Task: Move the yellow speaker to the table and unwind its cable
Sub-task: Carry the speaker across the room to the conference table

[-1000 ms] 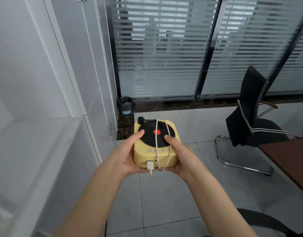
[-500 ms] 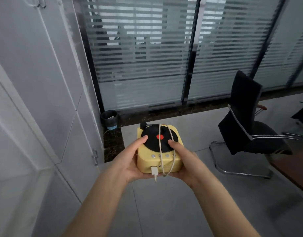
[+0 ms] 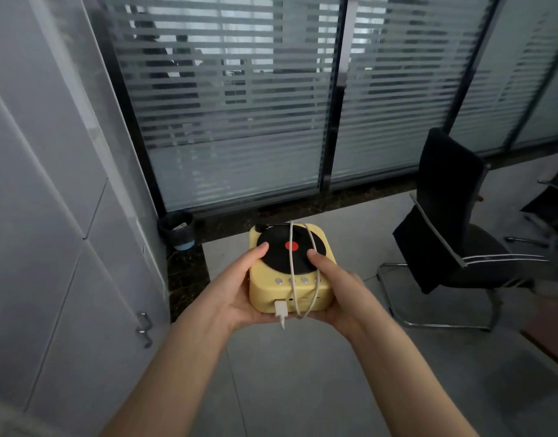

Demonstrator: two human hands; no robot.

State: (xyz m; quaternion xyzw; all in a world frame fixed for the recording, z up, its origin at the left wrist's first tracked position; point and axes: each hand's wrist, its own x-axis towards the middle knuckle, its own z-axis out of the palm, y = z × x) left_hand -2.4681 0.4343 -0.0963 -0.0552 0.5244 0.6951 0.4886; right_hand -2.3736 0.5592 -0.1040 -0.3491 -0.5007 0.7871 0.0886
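Observation:
The yellow speaker [image 3: 265, 293], a small box with a black record disc and red centre on top, is held in the air at the middle of the head view, over the grey floor. A white cable [image 3: 292, 263] is wound around it from front to back, and its white plug [image 3: 281, 310] hangs off the near face. My left hand [image 3: 236, 291] cups the speaker's left side and underside, thumb on the disc. My right hand [image 3: 337, 288] grips the right side, thumb on the disc. A brown table edge [image 3: 545, 329] shows blurred at the far right.
White cabinet doors [image 3: 82, 294] with a metal handle fill the left. A dark bin [image 3: 177, 228] stands by the frosted glass partition [image 3: 240, 121]. A black cantilever chair [image 3: 454, 228] stands on the right, with part of another chair behind it.
The view has swung to the right, away from the white cabinet shelf. The chair has come closer. Both hands keep the same hold on the speaker.

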